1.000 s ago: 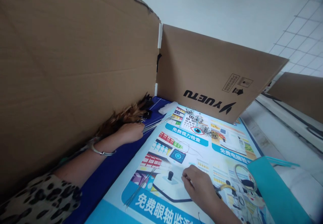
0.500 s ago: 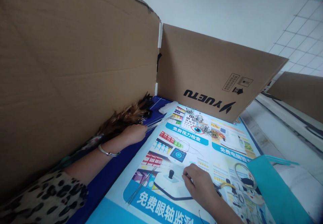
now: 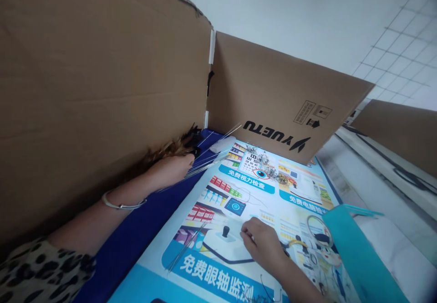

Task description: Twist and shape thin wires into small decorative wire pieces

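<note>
My left hand (image 3: 175,171), with a bangle on the wrist, is closed beside the brown feathers (image 3: 167,150) along the cardboard wall. Thin pale wires (image 3: 208,161) run out past its fingers to the right, some tilted up off the surface. Its fingertips are partly hidden. My right hand (image 3: 261,239) rests low over the printed poster (image 3: 218,230), fingers curled in; whatever may be between them is hidden. Left of it a few more thin wires (image 3: 186,250) lie on the poster. Silvery tinsel-like tufts (image 3: 262,159) lie near the poster's far end.
Cardboard panels stand at the left (image 3: 102,79) and at the back (image 3: 273,98). A teal folder-like sheet (image 3: 358,253) lies at the right. A round ring (image 3: 319,230) and a yellow-handled tool (image 3: 297,243) lie right of my right hand. A clear plastic piece (image 3: 221,144) sits near the corner.
My left hand has moved slightly left and up toward the feathers, and some wires beside it now tilt up. My right hand stays curled over the poster. The view has shifted a little.
</note>
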`<state>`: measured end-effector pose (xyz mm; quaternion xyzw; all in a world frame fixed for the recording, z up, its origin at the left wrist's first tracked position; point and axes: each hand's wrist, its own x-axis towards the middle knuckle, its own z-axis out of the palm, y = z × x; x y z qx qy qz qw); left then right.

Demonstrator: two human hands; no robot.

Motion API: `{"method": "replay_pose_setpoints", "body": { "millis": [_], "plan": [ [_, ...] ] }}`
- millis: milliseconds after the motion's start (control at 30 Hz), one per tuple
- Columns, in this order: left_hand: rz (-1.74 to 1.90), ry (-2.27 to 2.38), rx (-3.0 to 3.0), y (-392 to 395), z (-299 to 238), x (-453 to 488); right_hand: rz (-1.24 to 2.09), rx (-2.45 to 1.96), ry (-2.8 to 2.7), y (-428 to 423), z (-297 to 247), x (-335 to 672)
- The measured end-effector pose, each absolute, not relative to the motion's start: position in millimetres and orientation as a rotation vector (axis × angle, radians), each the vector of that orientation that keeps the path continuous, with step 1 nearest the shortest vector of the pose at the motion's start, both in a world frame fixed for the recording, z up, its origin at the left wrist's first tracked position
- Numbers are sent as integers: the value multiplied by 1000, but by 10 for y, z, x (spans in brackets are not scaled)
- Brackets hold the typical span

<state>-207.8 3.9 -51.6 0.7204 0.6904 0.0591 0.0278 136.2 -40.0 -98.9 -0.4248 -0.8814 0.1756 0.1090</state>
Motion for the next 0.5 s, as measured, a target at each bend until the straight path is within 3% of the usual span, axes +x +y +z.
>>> {"method": "replay_pose_setpoints", "body": {
  "millis": [167, 333, 500],
  "plan": [
    [657, 1730, 2390, -238, -276, -1675, 622, -1190, -2445, -407, -840, 1406],
    [632, 1161, 2544, -498, -227, -1162, 816, -1144, -2153, -554, -413, 1364],
    [537, 1031, 2523, -604, -235, -746, 818, -946, -2153, -723, -103, 1202]
  ]
}}
